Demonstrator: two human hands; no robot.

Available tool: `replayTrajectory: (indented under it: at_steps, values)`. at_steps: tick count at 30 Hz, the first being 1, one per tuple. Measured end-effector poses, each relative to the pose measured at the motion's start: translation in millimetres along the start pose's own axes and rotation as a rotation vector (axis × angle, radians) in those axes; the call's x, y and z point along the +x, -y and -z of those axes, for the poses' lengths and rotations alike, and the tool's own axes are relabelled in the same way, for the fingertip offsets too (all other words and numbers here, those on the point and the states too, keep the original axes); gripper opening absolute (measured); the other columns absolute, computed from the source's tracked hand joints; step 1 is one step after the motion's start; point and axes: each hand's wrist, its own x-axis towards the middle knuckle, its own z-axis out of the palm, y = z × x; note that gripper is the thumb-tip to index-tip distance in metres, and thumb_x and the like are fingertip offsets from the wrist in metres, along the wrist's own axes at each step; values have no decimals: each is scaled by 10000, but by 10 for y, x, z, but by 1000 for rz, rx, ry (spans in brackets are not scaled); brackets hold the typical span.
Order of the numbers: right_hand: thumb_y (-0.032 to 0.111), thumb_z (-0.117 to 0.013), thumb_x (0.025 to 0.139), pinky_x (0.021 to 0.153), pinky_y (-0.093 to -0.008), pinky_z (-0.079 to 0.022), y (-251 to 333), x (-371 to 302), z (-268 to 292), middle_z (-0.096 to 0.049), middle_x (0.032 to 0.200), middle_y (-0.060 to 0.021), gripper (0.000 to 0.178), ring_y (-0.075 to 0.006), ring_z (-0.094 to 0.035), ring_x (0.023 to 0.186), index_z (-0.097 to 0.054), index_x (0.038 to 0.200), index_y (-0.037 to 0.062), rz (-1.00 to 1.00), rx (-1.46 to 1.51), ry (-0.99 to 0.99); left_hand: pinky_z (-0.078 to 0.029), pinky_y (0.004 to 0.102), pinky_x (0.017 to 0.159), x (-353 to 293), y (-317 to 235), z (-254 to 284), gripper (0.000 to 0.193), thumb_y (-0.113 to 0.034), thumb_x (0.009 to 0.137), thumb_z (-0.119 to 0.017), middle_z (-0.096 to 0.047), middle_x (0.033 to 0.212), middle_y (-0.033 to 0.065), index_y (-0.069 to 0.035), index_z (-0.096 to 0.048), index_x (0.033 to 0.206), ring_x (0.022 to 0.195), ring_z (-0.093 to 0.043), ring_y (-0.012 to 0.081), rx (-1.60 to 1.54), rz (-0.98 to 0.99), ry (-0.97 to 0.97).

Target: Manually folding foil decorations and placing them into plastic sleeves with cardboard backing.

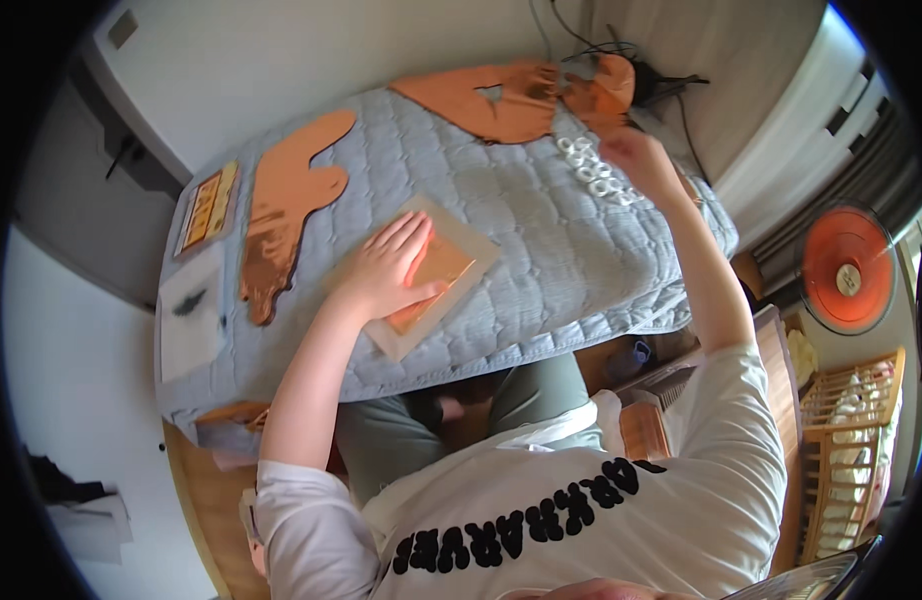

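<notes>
My left hand (381, 262) lies flat with its fingers stretched over a folded copper-orange foil piece (443, 268). That piece is in a translucent flat bag (396, 340) on the grey quilted mattress (401, 150). My right arm reaches to the far right corner, where my right hand (633, 152) is beside several small white rings (586, 165) in rows. Just beyond it is a crumpled copper-orange foil piece (606, 92); I cannot make out whether the hand touches it, and the fingers are blurred. A flat, curvy foil shape (281, 190), like an uninflated balloon, lies left of the bag.
Another flat foil shape (501, 105) lies along the far edge. At the left are a yellow-and-red printed packet (209, 208) and a translucent sheet (193, 315) with a dark patch. Black cables (671, 85) lie in the far right corner. An orange fan (849, 268) stands right.
</notes>
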Motion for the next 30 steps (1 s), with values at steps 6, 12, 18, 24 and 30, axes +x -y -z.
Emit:
replayTrajectory:
  at_steps: [6, 12, 18, 24, 30]
  values:
    - [85, -739, 889, 713, -304, -543, 1073, -1051, -265, -732, 851, -95, 127, -178, -671, 733, -747, 996, 18, 96, 131, 333, -243, 398, 1248, 49, -4, -45, 986, -677, 897, -597, -350, 1620, 175, 19, -349, 1551, 1518, -299, 292, 42, -19, -59]
    - [71, -735, 880, 727, -310, -556, 1106, -1151, -484, -732, 861, -112, 126, -189, -692, 770, -746, 986, 1, 24, 119, 219, -239, 394, 1249, 48, 38, -103, 944, -676, 944, -530, -343, 1626, 163, 10, -333, 1562, 1520, -293, 282, 8, -2, -65]
    - [36, -752, 816, 710, -342, -556, 1174, -1240, -787, -718, 845, -97, 91, -244, -688, 769, -741, 905, 25, 285, -25, -34, -213, 386, 1259, 36, 12, -106, 949, -692, 954, -494, -300, 1646, 173, 5, -312, 1572, 1540, -252, 279, 48, 20, -54]
    - [3, -752, 788, 710, -341, -552, 1424, -1346, -824, -710, 840, -92, 95, -249, -682, 791, -732, 878, 26, 369, -20, -75, -204, 382, 1262, 17, 2, -88, 934, -689, 968, -466, -290, 1650, 176, 0, -303, 1576, 1545, -243, 277, 93, 25, -27]
    - [22, -748, 830, 729, -294, -544, 1237, -1401, -682, -727, 857, -102, 103, -186, -686, 769, -758, 932, 9, 1, 245, 70, -219, 383, 1257, 60, 41, -83, 873, -643, 994, -454, -308, 1644, 163, -2, -319, 1571, 1538, -259, 277, -6, 25, -10]
